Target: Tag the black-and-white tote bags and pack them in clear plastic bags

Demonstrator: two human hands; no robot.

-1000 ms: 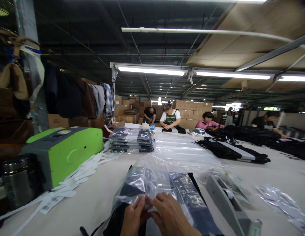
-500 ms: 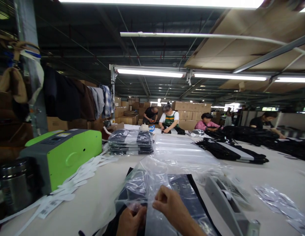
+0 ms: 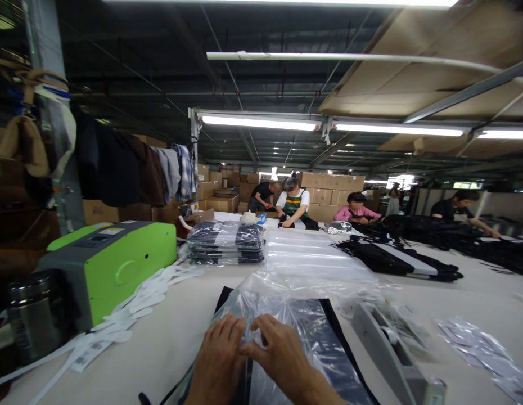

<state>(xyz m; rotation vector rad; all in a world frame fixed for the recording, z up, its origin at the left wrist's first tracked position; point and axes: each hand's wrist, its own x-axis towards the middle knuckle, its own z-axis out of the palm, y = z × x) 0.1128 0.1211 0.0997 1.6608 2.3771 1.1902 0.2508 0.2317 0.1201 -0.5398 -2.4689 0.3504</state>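
Observation:
A dark folded item (image 3: pixel 337 349) lies at the front of the table under a clear plastic bag (image 3: pixel 282 287). My left hand (image 3: pixel 219 351) rests palm down on the plastic, fingers stretched forward and slightly bent. Beside it my right hand (image 3: pixel 282 351) touches the same plastic, its thumb apart from its curved fingers and pointing at the left hand. Neither hand visibly grips anything. The plastic is wrinkled around the fingertips.
A green machine (image 3: pixel 130 270) with white tags (image 3: pixel 147 292) and a metal flask (image 3: pixel 34 315) stand left. Bagged stacks (image 3: pixel 225 242) and flat plastic bags (image 3: pixel 307 250) lie ahead. Right are a grey dispenser (image 3: pixel 383 349), black goods (image 3: pixel 396 259) and small packets (image 3: pixel 481 349). Several people work beyond.
Both hands have gone from closed fingers at the plastic to spread fingers lying on it. My left hand has moved forward. The plastic over the dark item lies lower on the left.

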